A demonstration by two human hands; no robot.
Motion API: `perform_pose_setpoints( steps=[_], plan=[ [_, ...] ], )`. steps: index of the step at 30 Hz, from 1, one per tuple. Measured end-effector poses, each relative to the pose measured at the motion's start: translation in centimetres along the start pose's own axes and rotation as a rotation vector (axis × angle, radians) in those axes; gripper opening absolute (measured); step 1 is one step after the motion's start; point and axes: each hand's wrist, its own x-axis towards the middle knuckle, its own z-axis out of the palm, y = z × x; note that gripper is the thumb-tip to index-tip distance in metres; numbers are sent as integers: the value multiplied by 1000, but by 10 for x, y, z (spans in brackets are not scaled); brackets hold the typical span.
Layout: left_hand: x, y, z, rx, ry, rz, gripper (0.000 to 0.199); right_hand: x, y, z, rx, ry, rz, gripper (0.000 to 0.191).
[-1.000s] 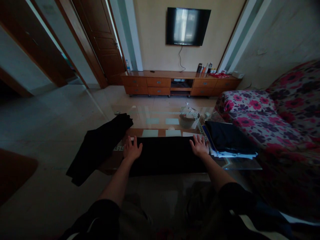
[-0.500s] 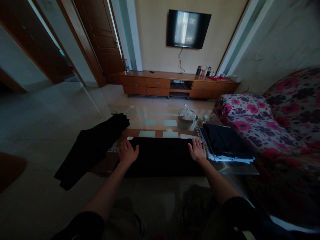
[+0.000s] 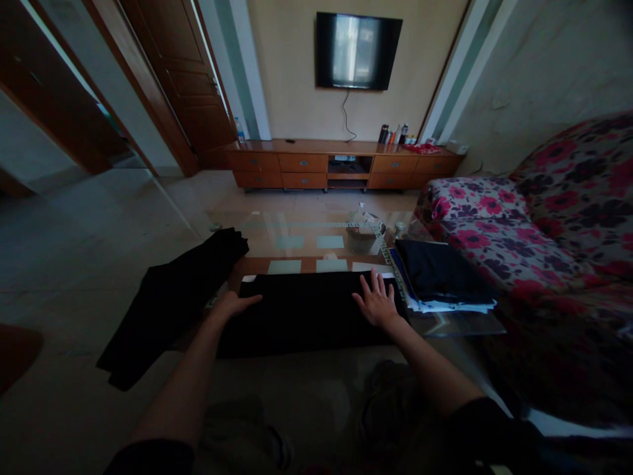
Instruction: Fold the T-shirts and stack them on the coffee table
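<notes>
A folded black cloth (image 3: 306,313) lies along the near edge of the glass table (image 3: 277,227). On its right part my right hand (image 3: 378,300) rests palm down with the fingers spread. My left hand (image 3: 235,305) is at the cloth's left edge, its thumb stretched out over the black fabric; its other fingers are largely hidden. Left of it, another black garment (image 3: 173,297) lies loosely across the table's left side. To the right sits a stack of folded clothes (image 3: 440,274), dark on top with white and blue layers beneath.
A bin (image 3: 363,234) with pale scraps shows beyond the clothes. A floral sofa (image 3: 494,231) stands at the right. Along the far wall runs a wooden cabinet (image 3: 301,161) with bottles on top, under a television (image 3: 359,51).
My left hand has slid left and turned at the cloth's edge. My right hand has moved inward, its fingers wider apart. The view has shifted slightly.
</notes>
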Motion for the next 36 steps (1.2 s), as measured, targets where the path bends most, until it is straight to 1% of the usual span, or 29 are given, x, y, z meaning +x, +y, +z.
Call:
perform_pose_setpoints(
  steps=[3, 4, 6, 8, 10, 12, 14, 15, 17, 19, 21, 22, 23, 24, 26, 27, 28, 29, 30, 31, 33, 36],
  plan=[
    [-2, 3, -4, -108, -104, -19, 47, -3, -3, -1, 35, -38, -15, 72],
    [-2, 4, -5, -140, -116, -11, 41, -5, -5, -2, 45, -36, -30, 71],
    [-4, 6, -9, -189, -106, 27, 35, -7, -11, -7, 68, -4, -67, 68],
    [-9, 9, -13, -224, -68, 80, 33, -7, -17, -14, 120, 51, -112, 63],
    [-18, 14, -16, -275, -73, 126, 34, -5, -23, -22, 246, 103, -162, 57],
    [-31, 25, -18, -384, -149, 161, 37, -2, -30, -29, 458, 121, -221, 50],
    [-47, 39, -19, -524, -223, 207, 41, -2, -40, -31, 719, 88, -268, 43],
    [-55, 48, -19, -578, -230, 241, 43, -4, -45, -32, 857, 37, -276, 39],
    [-71, 67, -17, -637, -203, 330, 46, -11, -57, -32, 1127, -131, -246, 35],
    [-87, 87, -12, -678, -199, 415, 46, -21, -69, -33, 1387, -322, -152, 38],
    [-102, 105, -3, -741, -237, 467, 45, -30, -80, -36, 1648, -486, -18, 48],
    [-110, 113, 3, -765, -280, 488, 45, -34, -83, -39, 1772, -557, 50, 52],
    [-118, 121, 10, -775, -315, 498, 44, -37, -86, -41, 1882, -626, 105, 52],
    [-124, 126, 17, -771, -380, 502, 44, -39, -88, -44, 1969, -692, 146, 50],
    [-135, 134, 29, -778, -553, 495, 48, -41, -89, -47, 2046, -801, 195, 45],
    [-139, 137, 34, -792, -634, 484, 50, -40, -88, -47, 2045, -818, 212, 45],
    [-141, 138, 39, -816, -694, 472, 52, -40, -88, -47, 2027, -800, 233, 44],
    [-142, 138, 42, -840, -723, 463, 53, -39, -87, -45, 2000, -744, 257, 43],
    [-141, 137, 44, -861, -716, 457, 53, -38, -86, -42, 1970, -665, 276, 41],
    [-139, 135, 46, -874, -684, 455, 52, -36, -86, -39, 1941, -585, 285, 40],
    [-132, 131, 47, -885, -568, 452, 47, -34, -86, -33, 1890, -466, 291, 40],
    [-119, 123, 52, -875, -341, 402, 39, -30, -85, -29, 1855, -406, 263, 36]
  ],
)
